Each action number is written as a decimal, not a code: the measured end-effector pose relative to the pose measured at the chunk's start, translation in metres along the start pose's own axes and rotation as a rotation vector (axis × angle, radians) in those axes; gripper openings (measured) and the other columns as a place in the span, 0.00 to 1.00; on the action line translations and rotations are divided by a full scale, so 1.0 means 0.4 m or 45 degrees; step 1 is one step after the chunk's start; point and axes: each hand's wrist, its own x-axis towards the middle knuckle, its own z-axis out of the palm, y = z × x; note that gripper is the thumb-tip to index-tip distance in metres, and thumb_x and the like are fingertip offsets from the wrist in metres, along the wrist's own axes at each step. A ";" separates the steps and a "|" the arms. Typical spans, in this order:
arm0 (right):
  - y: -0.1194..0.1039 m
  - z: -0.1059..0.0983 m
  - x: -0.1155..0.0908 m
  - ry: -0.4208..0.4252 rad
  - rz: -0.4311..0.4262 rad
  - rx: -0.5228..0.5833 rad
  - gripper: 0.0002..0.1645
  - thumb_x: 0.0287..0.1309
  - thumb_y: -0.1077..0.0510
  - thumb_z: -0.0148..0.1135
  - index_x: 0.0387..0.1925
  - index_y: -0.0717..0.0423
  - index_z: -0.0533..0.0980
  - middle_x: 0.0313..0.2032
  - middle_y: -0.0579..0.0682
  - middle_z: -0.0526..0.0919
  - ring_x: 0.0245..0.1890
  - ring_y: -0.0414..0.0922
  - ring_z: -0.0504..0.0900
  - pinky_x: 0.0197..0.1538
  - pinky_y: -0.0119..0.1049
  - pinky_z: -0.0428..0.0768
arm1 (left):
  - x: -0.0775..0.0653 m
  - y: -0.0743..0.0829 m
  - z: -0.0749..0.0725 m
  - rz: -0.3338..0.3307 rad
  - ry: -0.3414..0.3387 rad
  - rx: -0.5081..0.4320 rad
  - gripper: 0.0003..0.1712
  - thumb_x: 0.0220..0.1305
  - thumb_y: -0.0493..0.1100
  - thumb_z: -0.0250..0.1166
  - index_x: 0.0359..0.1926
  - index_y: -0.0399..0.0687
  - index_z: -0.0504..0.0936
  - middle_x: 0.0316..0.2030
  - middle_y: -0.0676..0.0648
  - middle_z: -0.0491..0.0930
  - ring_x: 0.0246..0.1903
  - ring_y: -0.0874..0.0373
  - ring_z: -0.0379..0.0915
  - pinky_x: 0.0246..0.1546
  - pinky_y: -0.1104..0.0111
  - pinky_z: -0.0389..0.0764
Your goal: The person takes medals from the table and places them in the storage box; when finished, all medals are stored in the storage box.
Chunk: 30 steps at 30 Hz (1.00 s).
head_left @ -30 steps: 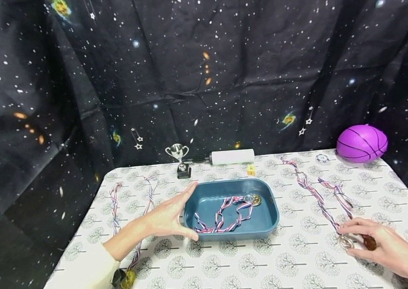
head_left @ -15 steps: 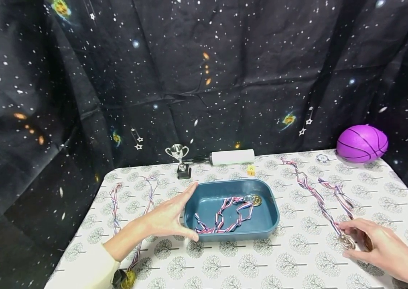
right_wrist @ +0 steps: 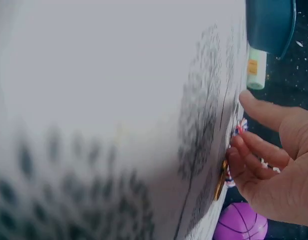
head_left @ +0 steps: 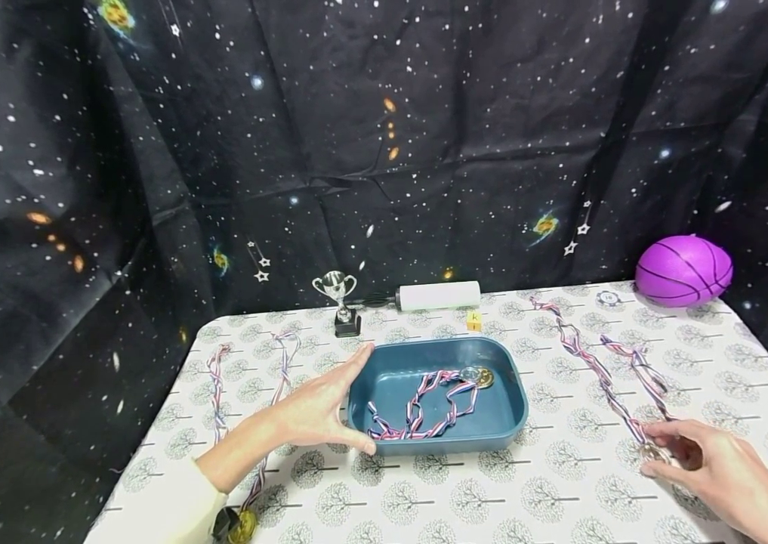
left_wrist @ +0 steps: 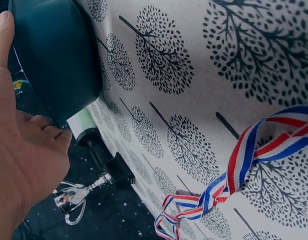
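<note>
My left hand [head_left: 312, 412] holds the left end of a blue plastic tub [head_left: 445, 444], thumb along the near side and fingers at the far rim. Inside lie medals, one gold [head_left: 485, 378] and one silver, with tangled red, white and blue ribbons [head_left: 451, 412]. My right hand [head_left: 723, 468] is low at the table's right, thumb and curled fingers around a silver medal [head_left: 654, 453], partly hidden. In the right wrist view a bronze-coloured medal [right_wrist: 221, 181] lies edge-on beside the fingers. Two ribbons [head_left: 587, 359] run back from this hand.
A purple ball [head_left: 684, 270] sits back right, near a poker chip [head_left: 608, 298]. Along the back are a small trophy cup [head_left: 337, 291], a white cylinder [head_left: 439, 295] and a yellow letter block [head_left: 474, 321]. Two more medals [head_left: 242, 527] with ribbons lie left.
My right thumb and fingertips have shifted slightly left over the silver medal, and the bronze one beside it is now mostly covered. The left hand and tub have stayed put.
</note>
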 end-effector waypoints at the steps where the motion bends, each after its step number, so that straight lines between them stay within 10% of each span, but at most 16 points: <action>1: -0.002 -0.001 -0.001 -0.008 0.030 -0.012 0.27 0.38 0.51 0.91 0.44 0.49 0.89 0.28 0.32 0.74 0.28 0.28 0.69 0.29 0.25 0.63 | 0.000 0.000 -0.001 -0.002 0.001 -0.002 0.85 0.43 0.74 0.83 0.87 0.52 0.38 0.85 0.42 0.42 0.81 0.47 0.47 0.79 0.48 0.56; 7: -0.009 0.001 -0.001 -0.023 0.118 -0.048 0.25 0.39 0.53 0.90 0.43 0.50 0.89 0.29 0.35 0.77 0.27 0.27 0.70 0.29 0.29 0.67 | 0.000 0.001 -0.002 -0.020 -0.002 -0.032 0.86 0.42 0.73 0.83 0.87 0.52 0.38 0.85 0.46 0.39 0.82 0.48 0.45 0.79 0.48 0.55; 19: 0.012 0.002 0.002 -0.171 -0.038 0.093 0.31 0.41 0.70 0.83 0.48 0.44 0.87 0.40 0.34 0.86 0.34 0.27 0.76 0.33 0.18 0.72 | -0.001 0.004 -0.001 -0.028 -0.007 -0.047 0.86 0.43 0.71 0.84 0.87 0.55 0.36 0.85 0.46 0.38 0.81 0.47 0.46 0.79 0.48 0.54; 30: 0.009 0.006 -0.008 -0.042 -0.118 0.022 0.29 0.37 0.57 0.90 0.44 0.46 0.86 0.31 0.30 0.75 0.29 0.30 0.68 0.30 0.23 0.62 | 0.001 0.006 -0.003 -0.024 -0.020 -0.030 0.86 0.43 0.75 0.82 0.87 0.53 0.36 0.84 0.45 0.38 0.82 0.47 0.45 0.79 0.49 0.54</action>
